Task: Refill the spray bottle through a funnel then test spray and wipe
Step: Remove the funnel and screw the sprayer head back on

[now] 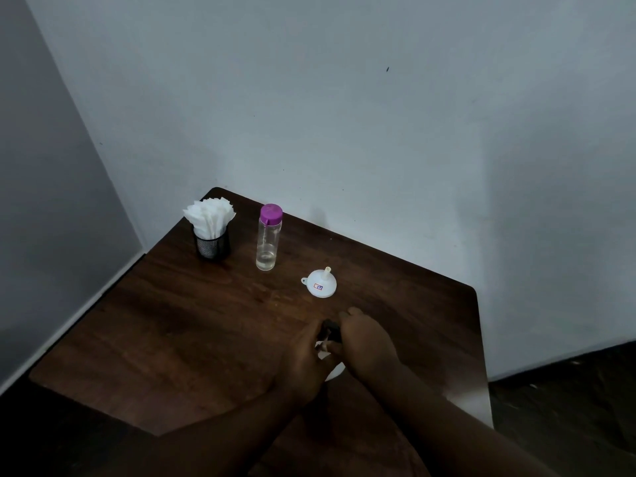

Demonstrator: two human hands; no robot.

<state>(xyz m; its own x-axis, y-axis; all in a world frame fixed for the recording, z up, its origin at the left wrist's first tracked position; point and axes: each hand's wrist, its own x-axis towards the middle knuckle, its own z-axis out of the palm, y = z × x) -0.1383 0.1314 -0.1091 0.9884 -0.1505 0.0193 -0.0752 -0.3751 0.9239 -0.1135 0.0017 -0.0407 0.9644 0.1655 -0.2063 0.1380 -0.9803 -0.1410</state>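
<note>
Both my hands meet near the table's front over a small spray bottle [331, 331], mostly hidden; only its dark spray head and a bit of white body show. My left hand [304, 359] wraps the body from the left. My right hand [366, 344] is closed over the dark head from the right. A white funnel [320, 283] lies upside down on the table just beyond my hands, spout up, with a small sticker. Farther back stands a clear water bottle [267, 241] with a purple cap, a little water at its bottom.
A black mesh cup [212, 244] full of white paper napkins [210, 215] stands at the back left of the dark wooden table [172, 321]. White walls close in behind and on the left. The table's right edge drops to a dark floor.
</note>
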